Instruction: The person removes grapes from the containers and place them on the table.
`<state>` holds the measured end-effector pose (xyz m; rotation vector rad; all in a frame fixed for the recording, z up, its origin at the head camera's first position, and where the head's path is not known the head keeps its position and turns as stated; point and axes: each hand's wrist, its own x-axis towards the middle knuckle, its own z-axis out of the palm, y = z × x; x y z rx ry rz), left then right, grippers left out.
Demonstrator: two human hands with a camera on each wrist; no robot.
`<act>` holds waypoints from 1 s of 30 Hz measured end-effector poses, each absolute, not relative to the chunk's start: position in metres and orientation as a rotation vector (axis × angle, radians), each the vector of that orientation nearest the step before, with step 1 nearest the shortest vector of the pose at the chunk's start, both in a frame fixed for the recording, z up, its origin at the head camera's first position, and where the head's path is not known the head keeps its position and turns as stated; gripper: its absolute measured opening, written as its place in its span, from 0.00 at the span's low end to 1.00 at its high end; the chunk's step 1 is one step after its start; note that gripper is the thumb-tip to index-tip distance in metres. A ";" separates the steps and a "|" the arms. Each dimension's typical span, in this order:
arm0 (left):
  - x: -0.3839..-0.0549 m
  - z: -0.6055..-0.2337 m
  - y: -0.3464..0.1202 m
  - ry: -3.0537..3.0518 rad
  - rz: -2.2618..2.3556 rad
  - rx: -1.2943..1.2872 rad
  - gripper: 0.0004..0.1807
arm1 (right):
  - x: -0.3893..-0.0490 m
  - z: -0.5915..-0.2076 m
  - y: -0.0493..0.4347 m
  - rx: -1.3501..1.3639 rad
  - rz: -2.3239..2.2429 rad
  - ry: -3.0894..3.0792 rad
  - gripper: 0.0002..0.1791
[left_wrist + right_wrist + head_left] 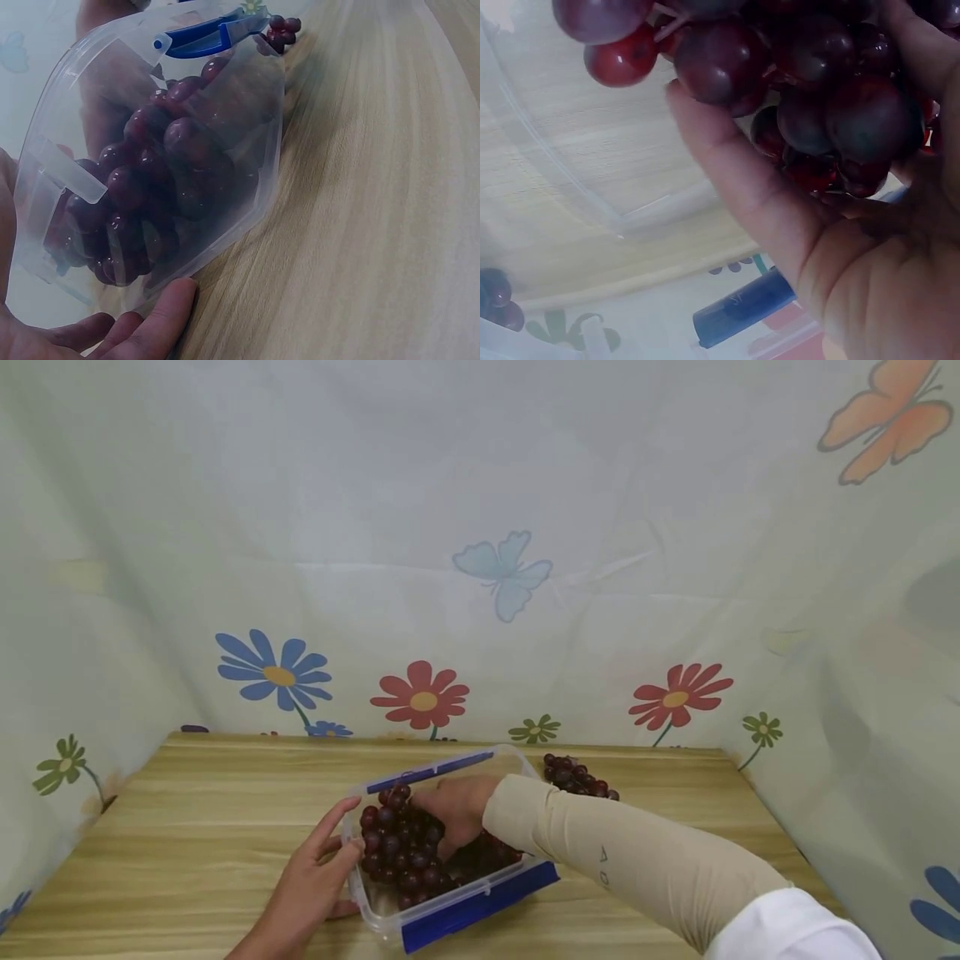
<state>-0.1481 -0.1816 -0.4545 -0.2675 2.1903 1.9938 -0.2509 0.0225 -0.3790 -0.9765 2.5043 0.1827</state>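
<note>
A clear plastic food container (372,917) with blue latches stands on the table, with dark red grapes (401,860) inside. My left hand (309,872) holds the container's left end, thumb at the rim; in the left wrist view its fingers (161,322) lie low against the outside wall. Inside the container is my right hand (459,806), gripping a bunch of grapes. The right wrist view shows the thumb and fingers around that bunch (802,97), with some fingers hidden behind the fruit.
Another bunch of grapes (573,775) lies on the wooden table (225,827), behind and right of the container. A blue latch (480,906) hangs out along the container's near side. Behind the table hangs a cloth (360,510) printed with flowers and butterflies.
</note>
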 end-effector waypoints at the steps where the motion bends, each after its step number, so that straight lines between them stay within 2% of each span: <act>1: -0.148 -0.454 -0.182 2.190 1.994 -0.265 0.34 | -0.252 -0.380 0.022 -0.989 0.179 2.500 0.39; 10: -0.148 -0.454 -0.182 2.170 2.013 -0.276 0.33 | -0.255 -0.378 0.023 -1.015 0.127 2.459 0.47; 16: -0.148 -0.455 -0.182 2.166 2.018 -0.277 0.33 | -0.252 -0.377 0.024 -1.022 0.115 2.457 0.44; 22: -0.147 -0.454 -0.182 2.167 2.012 -0.278 0.34 | -0.247 -0.379 0.022 -1.027 0.199 2.482 0.52; 28: -0.148 -0.455 -0.182 2.167 2.010 -0.277 0.34 | -0.252 -0.382 0.025 -1.015 0.205 2.480 0.51; 30: -0.148 -0.455 -0.182 2.166 2.015 -0.274 0.34 | -0.254 -0.382 0.027 -1.026 0.197 2.491 0.47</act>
